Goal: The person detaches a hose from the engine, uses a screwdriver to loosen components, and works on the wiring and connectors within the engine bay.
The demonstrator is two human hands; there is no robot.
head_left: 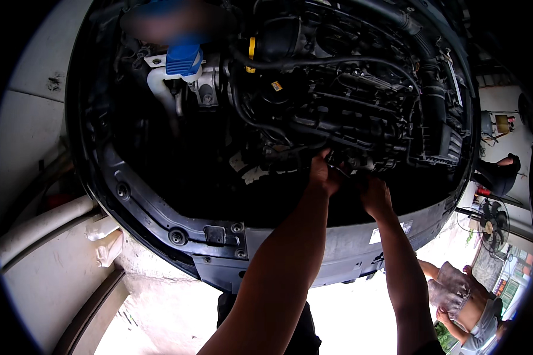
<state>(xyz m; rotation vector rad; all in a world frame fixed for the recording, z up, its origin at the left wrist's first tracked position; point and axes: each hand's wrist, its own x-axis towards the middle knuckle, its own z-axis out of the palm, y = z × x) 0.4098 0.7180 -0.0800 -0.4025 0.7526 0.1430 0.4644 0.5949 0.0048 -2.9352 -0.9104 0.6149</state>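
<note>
Both my arms reach over the front crossmember (290,241) of a car into its dark engine bay. My left hand (324,176) is at the front side of the engine (343,121), among hoses and connectors, its fingers closed round something in shadow. Just right of it and a little lower, my right hand (374,196) is closed too, its fingertips turned in toward the engine. A thin shiny piece (342,171) shows between the two hands; its kind cannot be made out. A black hose (337,60) arches over the engine above them.
A blue cap (183,59) tops a white filler neck (159,83) at the bay's left. The black air filter housing (444,145) stands at the right. Beyond the car are a standing fan (490,226) and another person (465,296). A pale wall (32,106) runs along the left.
</note>
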